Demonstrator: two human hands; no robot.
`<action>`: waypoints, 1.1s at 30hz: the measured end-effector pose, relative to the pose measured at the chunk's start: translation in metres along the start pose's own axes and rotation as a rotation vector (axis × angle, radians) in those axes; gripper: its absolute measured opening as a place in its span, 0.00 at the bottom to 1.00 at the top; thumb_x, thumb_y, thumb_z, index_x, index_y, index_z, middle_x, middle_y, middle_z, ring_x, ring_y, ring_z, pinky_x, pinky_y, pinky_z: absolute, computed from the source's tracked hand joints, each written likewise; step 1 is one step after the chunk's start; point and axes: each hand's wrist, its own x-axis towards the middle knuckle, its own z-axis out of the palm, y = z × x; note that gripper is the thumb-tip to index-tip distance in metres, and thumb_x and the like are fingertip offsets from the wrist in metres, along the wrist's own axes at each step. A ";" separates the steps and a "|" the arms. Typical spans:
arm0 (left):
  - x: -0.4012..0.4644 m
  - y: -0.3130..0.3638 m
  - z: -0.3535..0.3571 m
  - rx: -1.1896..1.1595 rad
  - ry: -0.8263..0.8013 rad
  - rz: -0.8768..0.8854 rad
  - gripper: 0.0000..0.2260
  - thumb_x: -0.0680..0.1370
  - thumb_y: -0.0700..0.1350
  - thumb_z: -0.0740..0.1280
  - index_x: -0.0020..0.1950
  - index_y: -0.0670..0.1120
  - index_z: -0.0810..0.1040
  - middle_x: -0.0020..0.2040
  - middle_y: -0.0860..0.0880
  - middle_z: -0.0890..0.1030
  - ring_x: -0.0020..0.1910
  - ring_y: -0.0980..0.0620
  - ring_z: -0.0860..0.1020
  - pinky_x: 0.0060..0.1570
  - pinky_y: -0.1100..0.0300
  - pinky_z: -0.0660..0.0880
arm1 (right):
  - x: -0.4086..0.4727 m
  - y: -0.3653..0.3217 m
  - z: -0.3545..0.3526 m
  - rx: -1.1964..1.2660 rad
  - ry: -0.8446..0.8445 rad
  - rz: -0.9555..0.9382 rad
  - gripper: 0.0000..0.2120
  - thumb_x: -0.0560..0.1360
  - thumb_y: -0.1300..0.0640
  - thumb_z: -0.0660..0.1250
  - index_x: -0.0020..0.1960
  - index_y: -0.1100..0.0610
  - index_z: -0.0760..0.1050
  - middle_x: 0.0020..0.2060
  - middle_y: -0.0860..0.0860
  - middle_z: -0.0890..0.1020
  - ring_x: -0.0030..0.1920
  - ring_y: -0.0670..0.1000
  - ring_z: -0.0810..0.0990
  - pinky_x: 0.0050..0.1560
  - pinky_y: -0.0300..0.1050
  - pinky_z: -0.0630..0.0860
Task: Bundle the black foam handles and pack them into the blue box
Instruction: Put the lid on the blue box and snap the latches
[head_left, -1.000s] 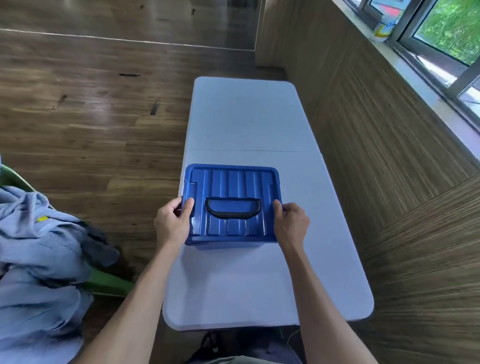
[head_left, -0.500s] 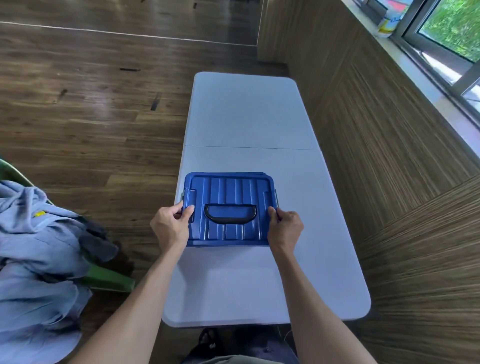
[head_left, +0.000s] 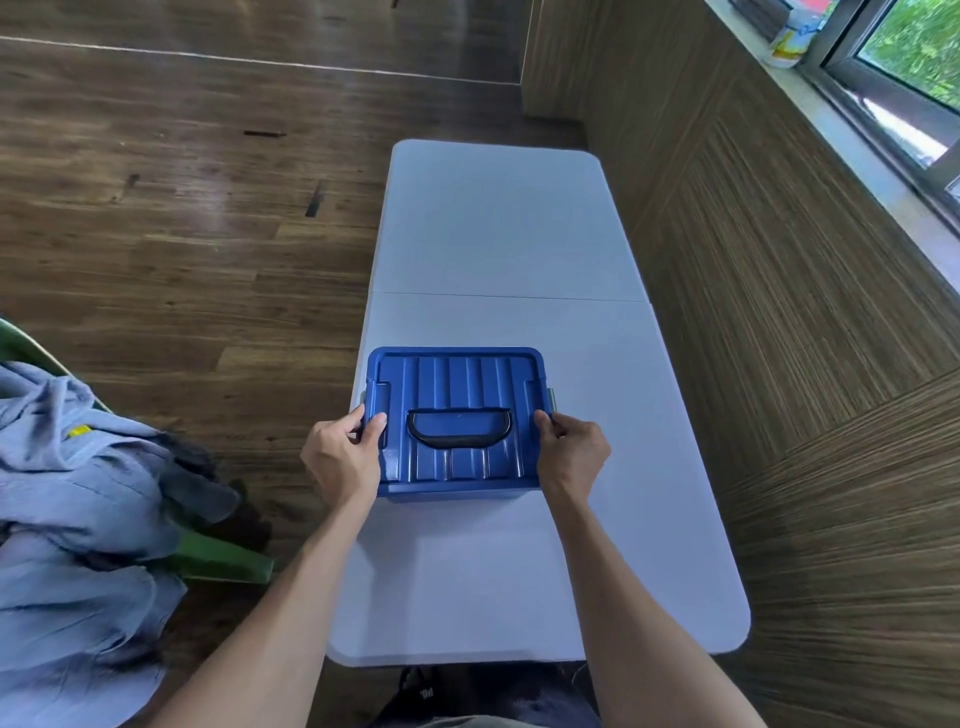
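The blue box stands on the white folding table with its ribbed lid on. A black carry handle lies flat in the lid's recess. My left hand grips the box's left side at the latch, thumb on the lid. My right hand grips the right side at the other latch. No black foam handles are in sight; the closed lid hides the inside of the box.
A wood-panelled wall runs along the table's right edge, with a window sill above. A green chair heaped with blue-grey clothes stands on the wooden floor at the left.
The box has come slightly nearer on the table, and both hands have closed in on the side latches. The lid stays on.
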 end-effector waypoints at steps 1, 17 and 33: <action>0.000 0.000 0.000 -0.010 -0.003 -0.014 0.17 0.75 0.46 0.77 0.60 0.40 0.85 0.49 0.41 0.86 0.47 0.47 0.81 0.51 0.60 0.73 | 0.000 -0.001 0.000 0.028 0.002 0.042 0.18 0.76 0.55 0.75 0.30 0.52 0.75 0.30 0.53 0.73 0.31 0.52 0.69 0.36 0.39 0.67; 0.014 0.016 0.003 -0.303 -0.065 -0.505 0.25 0.78 0.52 0.74 0.72 0.44 0.76 0.65 0.44 0.80 0.60 0.46 0.79 0.62 0.54 0.75 | 0.021 -0.011 -0.009 0.163 -0.176 0.420 0.26 0.78 0.44 0.70 0.30 0.57 0.64 0.29 0.51 0.66 0.28 0.50 0.61 0.24 0.38 0.60; 0.011 0.023 0.013 0.333 -0.115 0.128 0.03 0.77 0.30 0.68 0.45 0.29 0.79 0.40 0.34 0.81 0.37 0.45 0.75 0.36 0.58 0.69 | 0.018 -0.012 0.000 0.054 -0.132 0.187 0.23 0.81 0.54 0.66 0.32 0.58 0.61 0.26 0.52 0.62 0.29 0.51 0.59 0.30 0.45 0.60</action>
